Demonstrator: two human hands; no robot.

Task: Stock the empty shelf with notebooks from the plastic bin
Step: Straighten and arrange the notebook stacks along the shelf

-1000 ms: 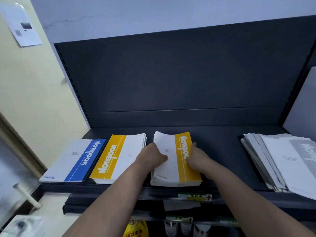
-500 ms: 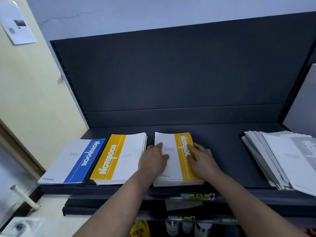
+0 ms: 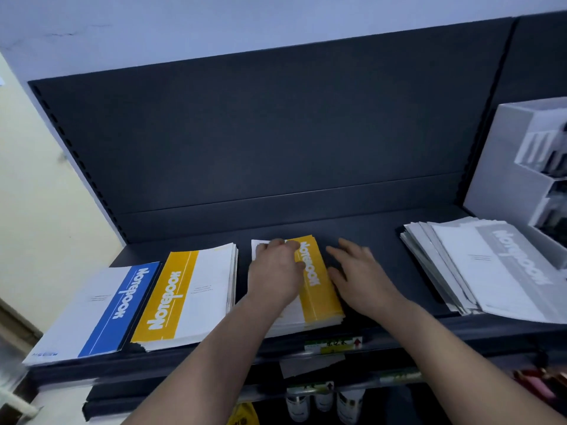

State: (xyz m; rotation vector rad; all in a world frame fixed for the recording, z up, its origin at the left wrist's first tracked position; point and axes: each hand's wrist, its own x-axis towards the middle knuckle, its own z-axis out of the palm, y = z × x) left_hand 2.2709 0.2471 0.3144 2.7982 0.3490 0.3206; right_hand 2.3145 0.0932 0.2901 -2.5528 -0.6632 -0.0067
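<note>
Notebook stacks line a dark shelf beside a cream wall.

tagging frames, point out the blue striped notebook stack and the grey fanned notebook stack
blue striped notebook stack point(image 3: 92, 314): head view, white cover panel
grey fanned notebook stack point(image 3: 484, 271): head view, top cover

Both forearms extend forward and converge. The left hand lies palm down, fingers nearly straight and close together, pointing away. The right hand lies palm down just beside it, fingers straight and slightly spread.
</note>
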